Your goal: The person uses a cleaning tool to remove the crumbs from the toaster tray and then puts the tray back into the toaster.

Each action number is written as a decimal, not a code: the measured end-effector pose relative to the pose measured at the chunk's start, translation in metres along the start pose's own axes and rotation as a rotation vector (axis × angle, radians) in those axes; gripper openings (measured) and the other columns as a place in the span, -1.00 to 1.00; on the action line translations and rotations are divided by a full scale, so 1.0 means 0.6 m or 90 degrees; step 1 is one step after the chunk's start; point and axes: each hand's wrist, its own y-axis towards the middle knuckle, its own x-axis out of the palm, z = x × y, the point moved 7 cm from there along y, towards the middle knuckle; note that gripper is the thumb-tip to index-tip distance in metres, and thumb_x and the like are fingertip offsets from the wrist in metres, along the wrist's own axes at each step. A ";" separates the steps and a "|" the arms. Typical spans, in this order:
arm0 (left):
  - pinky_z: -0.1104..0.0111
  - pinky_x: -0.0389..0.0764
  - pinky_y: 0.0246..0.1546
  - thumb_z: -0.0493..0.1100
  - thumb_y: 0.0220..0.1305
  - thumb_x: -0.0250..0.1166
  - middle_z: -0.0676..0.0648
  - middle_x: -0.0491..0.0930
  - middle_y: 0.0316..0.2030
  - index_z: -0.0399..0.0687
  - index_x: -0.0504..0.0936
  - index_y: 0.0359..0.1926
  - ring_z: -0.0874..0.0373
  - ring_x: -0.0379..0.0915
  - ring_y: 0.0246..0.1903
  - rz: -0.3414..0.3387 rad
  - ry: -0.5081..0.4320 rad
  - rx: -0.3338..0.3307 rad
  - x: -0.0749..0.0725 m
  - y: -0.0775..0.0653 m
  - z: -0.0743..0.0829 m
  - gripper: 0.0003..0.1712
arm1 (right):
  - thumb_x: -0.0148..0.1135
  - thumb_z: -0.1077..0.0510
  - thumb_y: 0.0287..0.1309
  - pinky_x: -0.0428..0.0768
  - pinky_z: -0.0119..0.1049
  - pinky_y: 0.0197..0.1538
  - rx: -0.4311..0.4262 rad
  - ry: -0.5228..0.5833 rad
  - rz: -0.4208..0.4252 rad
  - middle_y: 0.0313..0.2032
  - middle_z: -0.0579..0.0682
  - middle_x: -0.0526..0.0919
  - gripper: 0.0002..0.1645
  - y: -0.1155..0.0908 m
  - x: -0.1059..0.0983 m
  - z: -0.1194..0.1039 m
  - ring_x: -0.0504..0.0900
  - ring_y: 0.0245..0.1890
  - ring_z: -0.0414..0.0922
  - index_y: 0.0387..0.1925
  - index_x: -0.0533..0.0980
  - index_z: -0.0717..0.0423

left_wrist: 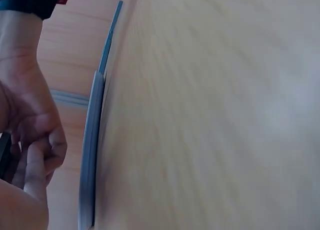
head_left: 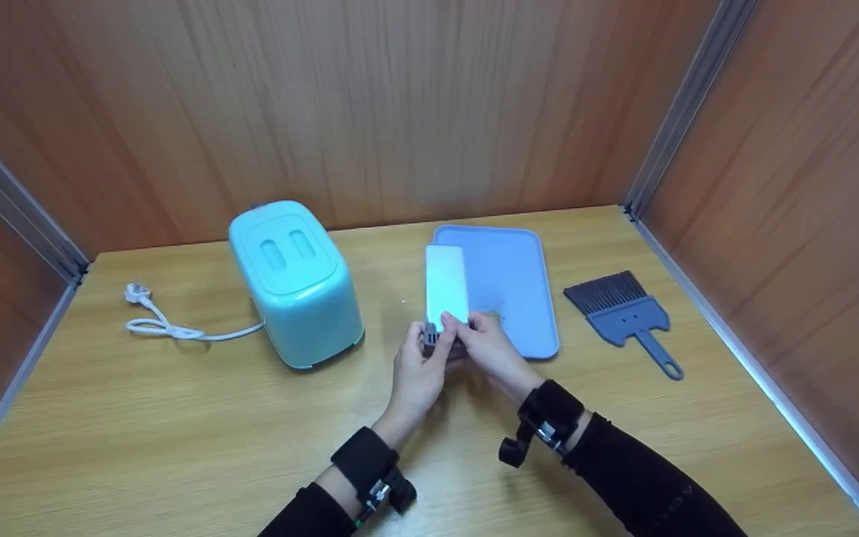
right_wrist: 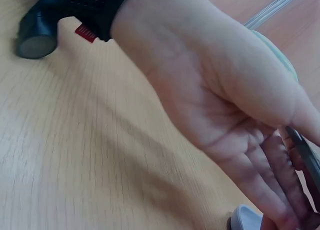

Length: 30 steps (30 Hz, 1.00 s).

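Both hands hold a narrow, flat, rectangular piece, bright pale turquoise with a dark slotted near end. It is over the left edge of the blue tray. My left hand grips the near end from the left, thumb on top. From the right, my right hand pinches the same end, its thumb beside the left one. In the right wrist view, a dark edge of the piece runs between thumb and fingers. Small brownish-green bits lie on the tray by the right hand.
A turquoise toaster with its top cover on stands to the left. Its white cord and plug lie beside it. On the right lies a grey-blue hand brush. Wooden panels enclose the table at the back and sides.
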 end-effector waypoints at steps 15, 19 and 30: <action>0.27 0.87 -0.16 -0.04 0.53 0.37 -0.23 0.83 -0.19 -0.18 0.56 0.15 -0.09 0.84 -0.19 -0.053 0.238 0.131 -0.089 -0.025 0.054 -0.62 | 0.19 -0.04 0.61 0.66 -0.29 -0.07 0.044 -0.033 -0.047 -0.09 0.05 0.80 -0.50 -0.010 -0.004 0.022 0.68 -0.21 -0.16 0.27 0.57 0.26; 0.24 0.86 -0.06 -0.08 0.48 0.42 -0.17 0.78 -0.06 -0.17 0.61 0.15 -0.03 0.79 -0.06 -0.005 0.380 0.274 -0.117 -0.041 0.100 -0.64 | 0.18 -0.06 0.61 0.69 -0.41 -0.26 0.068 -0.044 -0.110 -0.18 0.03 0.81 -0.48 -0.016 0.012 0.032 0.71 -0.38 -0.21 0.29 0.53 0.27; -0.18 0.55 0.30 -0.10 0.29 0.59 -0.28 0.54 0.34 -0.01 0.62 0.36 -0.27 0.50 0.30 0.112 0.659 0.493 -0.195 -0.066 0.175 -0.36 | 0.16 0.01 0.62 0.68 -0.48 -0.47 0.077 -0.040 -0.259 -0.31 -0.01 0.79 -0.52 -0.045 0.065 0.057 0.67 -0.60 -0.29 0.22 0.48 0.37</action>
